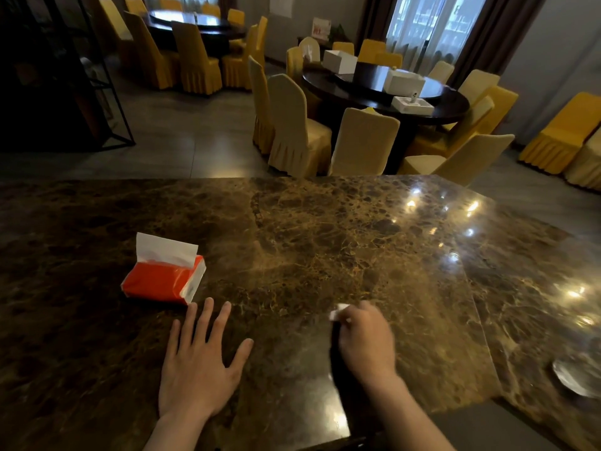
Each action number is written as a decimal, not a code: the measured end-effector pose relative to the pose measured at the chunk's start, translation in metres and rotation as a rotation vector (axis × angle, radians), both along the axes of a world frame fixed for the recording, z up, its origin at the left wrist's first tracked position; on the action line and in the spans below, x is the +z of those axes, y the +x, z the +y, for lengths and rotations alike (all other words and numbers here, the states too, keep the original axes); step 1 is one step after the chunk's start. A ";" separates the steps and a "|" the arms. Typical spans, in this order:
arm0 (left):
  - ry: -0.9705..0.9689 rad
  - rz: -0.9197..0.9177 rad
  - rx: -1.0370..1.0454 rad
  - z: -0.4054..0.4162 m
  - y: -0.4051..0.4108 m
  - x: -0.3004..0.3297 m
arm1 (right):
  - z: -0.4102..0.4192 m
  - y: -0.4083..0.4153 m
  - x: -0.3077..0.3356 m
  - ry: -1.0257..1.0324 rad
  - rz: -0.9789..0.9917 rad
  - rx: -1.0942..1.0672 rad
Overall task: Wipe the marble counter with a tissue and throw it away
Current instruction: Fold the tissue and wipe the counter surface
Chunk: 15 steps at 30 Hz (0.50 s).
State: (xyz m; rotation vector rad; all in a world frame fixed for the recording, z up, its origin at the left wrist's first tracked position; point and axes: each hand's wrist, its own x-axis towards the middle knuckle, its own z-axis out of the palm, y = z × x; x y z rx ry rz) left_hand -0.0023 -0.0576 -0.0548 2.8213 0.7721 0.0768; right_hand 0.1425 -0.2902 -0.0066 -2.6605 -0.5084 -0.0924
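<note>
I see a dark brown marble counter (325, 242) w/ gold veining, red tissue pack (162, 281) w/ white sheet sticking up, yellow and cream chair covers (294, 125) beyond.

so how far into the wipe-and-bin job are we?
Done: a tissue is out of the red pack and balled in the right hand. In hand: wiping the marble counter; left hand rests flat. Left: binning it; no bin visible.
</note>
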 end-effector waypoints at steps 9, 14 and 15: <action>0.009 0.007 0.000 -0.002 0.001 0.002 | 0.015 -0.022 0.001 0.052 0.010 -0.040; 0.004 0.019 -0.005 -0.003 0.002 0.003 | 0.043 -0.070 0.000 0.105 0.049 0.235; 0.004 0.025 -0.007 -0.002 0.001 0.004 | 0.042 -0.074 0.001 0.105 0.059 0.264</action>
